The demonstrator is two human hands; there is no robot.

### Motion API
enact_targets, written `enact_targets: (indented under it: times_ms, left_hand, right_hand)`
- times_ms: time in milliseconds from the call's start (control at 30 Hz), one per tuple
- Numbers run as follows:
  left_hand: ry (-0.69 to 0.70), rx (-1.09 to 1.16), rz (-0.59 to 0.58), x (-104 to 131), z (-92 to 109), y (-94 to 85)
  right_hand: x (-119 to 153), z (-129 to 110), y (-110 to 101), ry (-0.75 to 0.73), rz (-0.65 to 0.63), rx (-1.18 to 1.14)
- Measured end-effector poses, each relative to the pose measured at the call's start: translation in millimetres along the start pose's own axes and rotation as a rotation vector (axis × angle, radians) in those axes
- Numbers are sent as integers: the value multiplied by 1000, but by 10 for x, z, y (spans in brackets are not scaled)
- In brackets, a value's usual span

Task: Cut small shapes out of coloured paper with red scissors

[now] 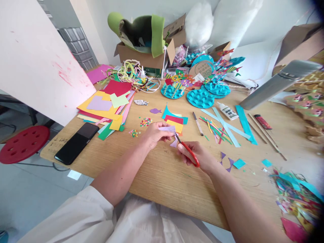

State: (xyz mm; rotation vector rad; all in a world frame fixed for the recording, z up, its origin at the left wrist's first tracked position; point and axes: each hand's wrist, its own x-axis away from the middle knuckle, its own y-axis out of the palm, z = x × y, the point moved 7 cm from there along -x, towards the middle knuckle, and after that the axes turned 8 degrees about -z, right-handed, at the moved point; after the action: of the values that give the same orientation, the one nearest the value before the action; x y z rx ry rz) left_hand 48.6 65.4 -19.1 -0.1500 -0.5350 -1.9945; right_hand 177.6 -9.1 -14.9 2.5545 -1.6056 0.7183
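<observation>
My left hand pinches a small piece of light purple paper above the middle of the table. My right hand is wrapped round the red handles of a pair of scissors. The scissor blades point up and left and meet the right end of the paper. Below the blades hangs or lies another purple paper bit; I cannot tell whether it is attached. Just beyond the hands are a yellow paper piece and a purple paper fish.
Stacked coloured paper and a black phone lie left. Small paper dots sit near my left hand. On the right are a pen, a glue bottle, a grey flask and a scrap heap. Blue egg-tray discs stand behind.
</observation>
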Motion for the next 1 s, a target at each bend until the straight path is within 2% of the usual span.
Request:
enact_targets:
  times_ms: [1000]
  left_hand:
    - [-11,-9,-10,18,37,-8]
  right_hand:
    - [12,4,-11,30,6,-30]
